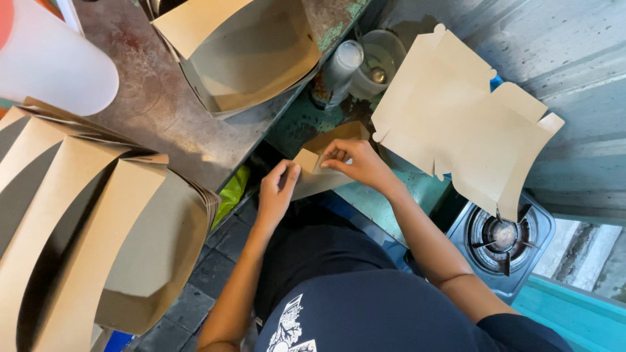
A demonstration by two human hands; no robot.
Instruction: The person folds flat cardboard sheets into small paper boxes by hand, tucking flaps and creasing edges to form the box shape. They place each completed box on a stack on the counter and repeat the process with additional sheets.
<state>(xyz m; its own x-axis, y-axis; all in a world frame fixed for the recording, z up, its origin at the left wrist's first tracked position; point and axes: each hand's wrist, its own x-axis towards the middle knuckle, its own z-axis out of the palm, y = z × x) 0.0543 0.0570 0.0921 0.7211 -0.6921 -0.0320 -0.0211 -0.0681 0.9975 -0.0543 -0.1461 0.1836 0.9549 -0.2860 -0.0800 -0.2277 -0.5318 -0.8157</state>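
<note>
A person's left hand (277,189) and right hand (355,163) pinch the flaps of a small brown cardboard box (324,163), held over the edge of a worn green counter (297,127). Flat box blanks (456,117) lie beside it, a gas burner (502,238) sits to the right, and stacked folded cartons (98,228) rise at left.

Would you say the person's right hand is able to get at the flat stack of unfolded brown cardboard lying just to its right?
Probably yes. The right hand is busy pinching the small cardboard piece with the left hand, but the flat stack lies close beside it with nothing between them.
</note>
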